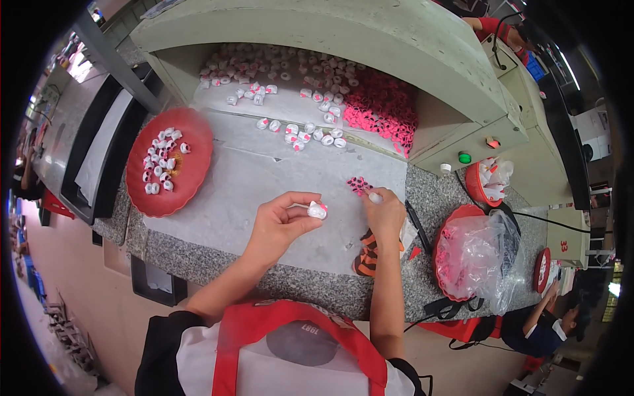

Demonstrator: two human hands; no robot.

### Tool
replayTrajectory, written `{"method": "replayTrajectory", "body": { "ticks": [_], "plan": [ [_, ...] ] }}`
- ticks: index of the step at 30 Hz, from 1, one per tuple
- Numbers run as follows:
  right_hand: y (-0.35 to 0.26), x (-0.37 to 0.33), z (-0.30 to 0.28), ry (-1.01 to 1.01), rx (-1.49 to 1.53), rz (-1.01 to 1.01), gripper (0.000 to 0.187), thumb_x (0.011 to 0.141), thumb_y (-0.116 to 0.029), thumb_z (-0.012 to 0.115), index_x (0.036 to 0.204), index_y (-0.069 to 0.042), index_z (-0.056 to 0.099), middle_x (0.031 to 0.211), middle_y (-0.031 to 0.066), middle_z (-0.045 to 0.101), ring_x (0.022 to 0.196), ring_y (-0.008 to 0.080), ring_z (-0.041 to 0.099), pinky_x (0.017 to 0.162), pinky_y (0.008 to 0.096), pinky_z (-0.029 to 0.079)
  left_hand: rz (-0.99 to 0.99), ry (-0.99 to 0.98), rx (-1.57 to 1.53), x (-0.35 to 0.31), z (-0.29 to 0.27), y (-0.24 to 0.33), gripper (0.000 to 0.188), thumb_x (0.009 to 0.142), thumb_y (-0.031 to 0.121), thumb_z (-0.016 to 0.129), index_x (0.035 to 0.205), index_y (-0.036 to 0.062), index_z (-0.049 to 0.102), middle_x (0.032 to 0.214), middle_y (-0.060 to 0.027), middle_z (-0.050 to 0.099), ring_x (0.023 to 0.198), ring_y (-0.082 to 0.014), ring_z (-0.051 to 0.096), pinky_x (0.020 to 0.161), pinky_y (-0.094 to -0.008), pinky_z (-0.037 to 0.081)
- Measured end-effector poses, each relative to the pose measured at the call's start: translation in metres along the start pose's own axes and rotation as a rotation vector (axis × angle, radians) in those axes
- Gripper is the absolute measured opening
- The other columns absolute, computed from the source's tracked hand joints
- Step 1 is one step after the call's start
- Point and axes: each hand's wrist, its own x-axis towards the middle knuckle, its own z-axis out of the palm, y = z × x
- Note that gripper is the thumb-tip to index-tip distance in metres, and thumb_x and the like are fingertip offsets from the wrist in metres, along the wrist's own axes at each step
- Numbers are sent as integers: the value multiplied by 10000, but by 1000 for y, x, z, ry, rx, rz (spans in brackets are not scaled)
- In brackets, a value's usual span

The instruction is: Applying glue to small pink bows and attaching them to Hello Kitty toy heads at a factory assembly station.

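Between the thumb and fingers of my left hand [282, 221] is a small white cat-head-shaped piece [317, 210] with a pink patch on its side. My right hand [386, 216] is closed on something small, of which a white rounded end [375, 197] shows; its kind I cannot make out. Those fingertips are just beside a little heap of pink and black bits [356, 185] on the white paper sheet [238, 191]. Under my right wrist lies an orange-and-black striped cloth item [367, 256].
A red scalloped tray [137, 195] with white pieces stands at left. Beyond, a pale cabinet [317, 30] overhangs white pieces [264, 63] and a pink pile [380, 112]. At right are a red bowl [473, 188] and a red tray [441, 280] under clear plastic. Another person [538, 323] works at far right.
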Motion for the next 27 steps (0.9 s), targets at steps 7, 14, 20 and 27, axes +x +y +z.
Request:
{"method": "replayTrajectory", "body": {
  "ticks": [7, 14, 20, 27],
  "plan": [
    [-2, -27, -43, -109, 879, 385, 71, 735, -99, 619, 767, -36, 629, 734, 73, 618, 674, 129, 588, 548, 227, 443, 18, 1, 53, 4, 7, -2, 345, 742, -77, 576, 1075, -20, 507, 923, -98, 617, 863, -147, 595, 747, -232, 466],
    [-67, -59, -79, -239, 941, -133, 85, 710, 32, 628, 784, -8, 624, 730, 24, 585, 611, 65, 526, 488, 169, 397, 182, -59, 67, 0, 26, -7, 334, 744, -136, 543, 1062, -43, 502, 1039, -102, 501, 970, -168, 543, 840, -267, 472],
    [-73, -60, -81, -230, 946, 26, 107, 683, 30, 668, 760, -3, 601, 723, 15, 575, 603, 56, 511, 500, 164, 386, 317, -104, 127, -4, 24, -6, 313, 730, -125, 551, 1028, -27, 548, 1043, -100, 482, 963, -180, 545, 826, -265, 489],
    [-71, -62, -80, -217, 990, 152, 182, 662, 10, 697, 783, -16, 564, 680, 32, 579, 521, 40, 493, 424, 165, 353, 240, -217, 81, -4, 22, 7, 300, 742, -129, 542, 1033, -55, 543, 1086, -131, 483, 968, -190, 533, 836, -282, 467]
  ]
}}
